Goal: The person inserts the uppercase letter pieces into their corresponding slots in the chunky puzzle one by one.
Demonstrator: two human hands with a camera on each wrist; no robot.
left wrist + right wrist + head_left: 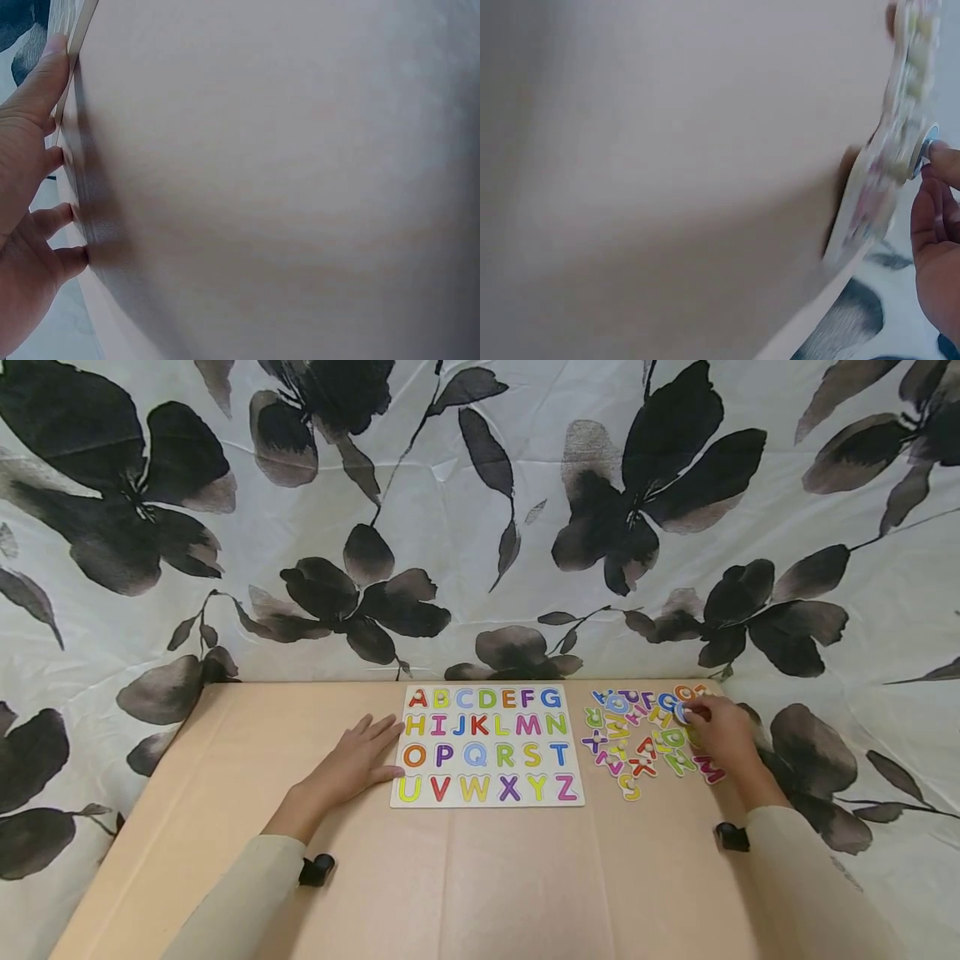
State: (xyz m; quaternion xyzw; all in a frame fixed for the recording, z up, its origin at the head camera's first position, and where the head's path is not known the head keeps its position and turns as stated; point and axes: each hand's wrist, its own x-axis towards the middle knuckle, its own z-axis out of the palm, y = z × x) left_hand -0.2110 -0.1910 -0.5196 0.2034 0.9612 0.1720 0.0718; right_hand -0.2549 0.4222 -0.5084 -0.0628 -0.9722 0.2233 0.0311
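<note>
An alphabet puzzle board lies flat at the table's far edge, with colourful letters from A to Z in four rows... its left edge is touched by my left hand, fingers spread and thumb at the lower side. In the left wrist view, the left fingertips meet the table. My right hand pinches a light blue letter piece between thumb and fingers, over the right side of the loose letters. The same blue piece shows nearly edge-on in the right wrist view; I cannot tell which letter it is.
Loose letter pieces in many colours lie in a pile right of the board, some overlapping. A floral cloth hangs behind the table. Black wrist straps show at both sleeves.
</note>
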